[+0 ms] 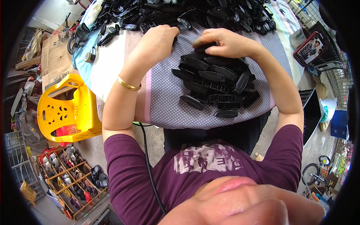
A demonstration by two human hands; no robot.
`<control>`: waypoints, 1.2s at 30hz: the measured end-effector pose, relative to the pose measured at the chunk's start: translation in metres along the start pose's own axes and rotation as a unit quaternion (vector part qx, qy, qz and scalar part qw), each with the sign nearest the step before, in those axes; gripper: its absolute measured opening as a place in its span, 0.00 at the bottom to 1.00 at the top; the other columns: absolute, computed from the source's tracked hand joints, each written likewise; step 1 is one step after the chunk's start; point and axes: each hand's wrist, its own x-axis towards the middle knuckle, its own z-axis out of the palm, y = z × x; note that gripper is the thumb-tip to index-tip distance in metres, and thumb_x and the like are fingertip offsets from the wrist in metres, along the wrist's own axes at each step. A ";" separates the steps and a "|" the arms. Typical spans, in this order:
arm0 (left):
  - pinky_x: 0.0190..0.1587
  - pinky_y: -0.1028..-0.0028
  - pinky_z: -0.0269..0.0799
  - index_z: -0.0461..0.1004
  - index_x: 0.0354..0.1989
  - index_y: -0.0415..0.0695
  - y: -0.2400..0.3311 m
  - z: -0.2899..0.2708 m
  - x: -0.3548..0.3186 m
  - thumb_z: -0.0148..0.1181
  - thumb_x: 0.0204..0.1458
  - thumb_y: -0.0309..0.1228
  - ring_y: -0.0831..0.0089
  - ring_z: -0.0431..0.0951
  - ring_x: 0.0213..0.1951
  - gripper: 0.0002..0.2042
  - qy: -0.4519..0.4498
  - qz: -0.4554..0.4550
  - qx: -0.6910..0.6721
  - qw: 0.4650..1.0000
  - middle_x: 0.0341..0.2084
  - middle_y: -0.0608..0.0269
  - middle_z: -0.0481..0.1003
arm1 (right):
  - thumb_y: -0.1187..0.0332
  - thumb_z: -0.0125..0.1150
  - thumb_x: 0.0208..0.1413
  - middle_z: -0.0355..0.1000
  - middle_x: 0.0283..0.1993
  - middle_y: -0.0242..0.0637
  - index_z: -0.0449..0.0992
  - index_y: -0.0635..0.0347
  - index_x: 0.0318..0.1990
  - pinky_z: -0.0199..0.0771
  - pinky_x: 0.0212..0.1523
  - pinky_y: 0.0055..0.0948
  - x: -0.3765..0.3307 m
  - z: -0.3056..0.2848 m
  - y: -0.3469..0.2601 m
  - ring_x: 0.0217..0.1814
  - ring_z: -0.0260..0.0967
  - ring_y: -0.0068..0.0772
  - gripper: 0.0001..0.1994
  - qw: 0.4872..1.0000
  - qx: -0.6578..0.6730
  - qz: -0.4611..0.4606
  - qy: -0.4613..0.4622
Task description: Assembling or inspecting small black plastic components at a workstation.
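Note:
My left hand is bent down at the near edge of a large heap of black plastic parts. Its fingers curl under, and the tips are hidden; a little black shows beneath them. To the right, my right hand closes thumb and forefinger on a black plastic part. A brownish cover sits on that forefinger. Just below this hand lies a smaller pile of black plastic parts, long and rounded, stacked over each other on the dotted cloth.
A yellow plastic chair stands left of the table. On the cloth's left side lie a small round object and loose black parts. A black cable hangs at my front. A shoe rack is at lower left.

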 end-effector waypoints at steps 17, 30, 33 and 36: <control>0.42 0.72 0.80 0.76 0.58 0.35 -0.001 0.037 0.031 0.69 0.54 0.27 0.73 0.82 0.37 0.22 0.187 -0.063 -0.392 0.899 0.37 0.54 0.82 | 0.53 0.72 0.48 0.76 0.39 0.42 0.84 0.58 0.32 0.76 0.48 0.40 0.042 -0.012 0.010 0.50 0.71 0.46 0.16 0.847 -0.472 -0.023 0.246; 0.42 0.78 0.83 0.80 0.53 0.35 0.007 0.028 0.029 0.70 0.56 0.25 0.75 0.83 0.38 0.16 0.196 -0.043 -0.654 0.729 0.41 0.59 0.82 | 0.71 0.53 0.68 0.78 0.32 0.34 0.80 0.66 0.47 0.75 0.31 0.24 0.021 -0.020 -0.017 0.30 0.73 0.20 0.10 0.926 0.270 0.146 0.220; 0.44 0.79 0.82 0.81 0.51 0.36 0.006 0.030 0.029 0.70 0.56 0.24 0.75 0.84 0.39 0.15 0.207 -0.016 -0.646 0.735 0.39 0.59 0.83 | 0.73 0.51 0.70 0.78 0.34 0.31 0.78 0.66 0.55 0.76 0.30 0.20 0.023 0.001 0.007 0.31 0.74 0.19 0.13 0.929 0.264 -0.027 0.258; 0.46 0.79 0.81 0.82 0.50 0.36 0.007 0.030 0.029 0.70 0.55 0.24 0.76 0.84 0.39 0.14 0.207 -0.007 -0.640 0.740 0.37 0.60 0.84 | 0.71 0.55 0.69 0.79 0.34 0.32 0.80 0.65 0.54 0.77 0.31 0.22 0.019 0.001 0.002 0.32 0.74 0.17 0.12 0.908 0.306 0.115 0.260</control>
